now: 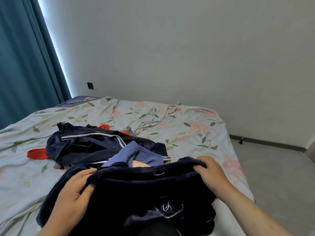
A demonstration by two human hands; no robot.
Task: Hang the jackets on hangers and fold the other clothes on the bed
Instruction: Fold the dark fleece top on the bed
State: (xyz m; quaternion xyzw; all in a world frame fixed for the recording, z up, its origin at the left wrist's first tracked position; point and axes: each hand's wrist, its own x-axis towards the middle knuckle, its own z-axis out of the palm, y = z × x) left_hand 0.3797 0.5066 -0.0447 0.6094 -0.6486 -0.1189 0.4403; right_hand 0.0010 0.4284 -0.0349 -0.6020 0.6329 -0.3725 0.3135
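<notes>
Fleece (136,186): dark navy, thick pile, lying at the near edge of the bed (187,126) and lifted by its top hem. Left hand (73,189) gripped the hem's left end, fingers (88,173) curled over the cloth. Right hand (211,171) gripped the right end, its fingers folded into the fabric. Both were closed on it, neither slack.

Handling, judged: soft, limp and bulky, fairly light. No stiffness, so it would sag between hold points. The pile looked grippy rather than slippery, and not fragile. Best hold: hem or shoulder seams, at two spread points, as here. Jacket or plain top could not be told; no zip was visible.

Writing: pale stitched logo (167,208) low on the fleece, script partly read as "ek", the rest lost in folds.

Beyond the fleece: striped navy jacket (81,145) in a heap, blue garment (141,154) just behind the hem, red garment (36,154) beyond and left. Far beyond and left, a blue label (76,100) sat on the mattress corner, print too small to read.
</notes>
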